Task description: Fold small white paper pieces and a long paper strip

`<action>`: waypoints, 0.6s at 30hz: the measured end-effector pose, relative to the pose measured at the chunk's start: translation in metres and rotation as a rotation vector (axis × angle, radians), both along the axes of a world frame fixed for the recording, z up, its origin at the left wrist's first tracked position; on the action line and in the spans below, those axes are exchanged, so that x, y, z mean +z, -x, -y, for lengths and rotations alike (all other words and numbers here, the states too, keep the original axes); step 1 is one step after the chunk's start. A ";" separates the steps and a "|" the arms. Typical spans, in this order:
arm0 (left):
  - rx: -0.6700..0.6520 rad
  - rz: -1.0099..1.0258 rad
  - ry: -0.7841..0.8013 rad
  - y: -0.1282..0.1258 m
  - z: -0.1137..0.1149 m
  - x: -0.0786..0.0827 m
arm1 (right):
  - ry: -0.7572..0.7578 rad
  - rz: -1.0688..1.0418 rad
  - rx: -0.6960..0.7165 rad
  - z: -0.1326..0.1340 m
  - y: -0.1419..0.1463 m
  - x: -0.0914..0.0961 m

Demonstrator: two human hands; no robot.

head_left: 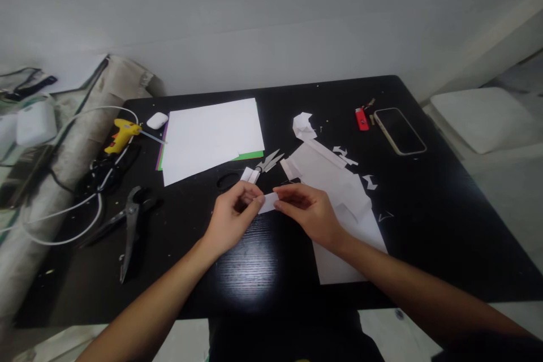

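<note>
A small white piece of paper (pixel 268 202) is held up between my two hands, above the black table. My left hand (pixel 232 214) pinches its left end between thumb and fingers. At its right end, my right hand (pixel 309 210) grips it the same way. Just beyond my hands lie open scissors (pixel 270 162), their handles partly hidden by a folded bit of white paper (pixel 250 175). Under and beyond my right wrist is a larger white sheet (pixel 339 263) with cut and folded pieces on top.
A stack of paper with a white top sheet (pixel 214 136) lies at the back. On the left are a yellow glue gun (pixel 121 136), a white earbud case (pixel 157 120) and large pliers (pixel 130 218). A red lighter (pixel 361 119), a phone (pixel 399 131) and paper scraps (pixel 370 182) lie right.
</note>
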State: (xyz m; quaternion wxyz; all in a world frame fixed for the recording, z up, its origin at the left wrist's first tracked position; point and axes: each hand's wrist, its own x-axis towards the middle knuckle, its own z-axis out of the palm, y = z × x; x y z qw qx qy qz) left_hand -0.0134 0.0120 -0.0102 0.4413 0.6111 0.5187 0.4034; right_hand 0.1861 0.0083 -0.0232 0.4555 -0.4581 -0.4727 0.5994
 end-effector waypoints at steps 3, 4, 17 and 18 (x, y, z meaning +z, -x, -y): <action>-0.083 -0.014 -0.015 0.000 0.001 -0.002 | -0.053 0.044 0.029 0.004 0.001 0.000; -0.104 -0.016 -0.017 0.000 0.001 -0.003 | -0.067 0.057 0.038 0.004 0.002 0.000; -0.073 0.011 0.050 0.001 0.002 -0.001 | -0.049 0.065 -0.026 0.000 0.000 0.002; -0.071 0.011 0.054 0.001 0.002 -0.001 | -0.046 0.069 -0.040 0.000 0.000 0.002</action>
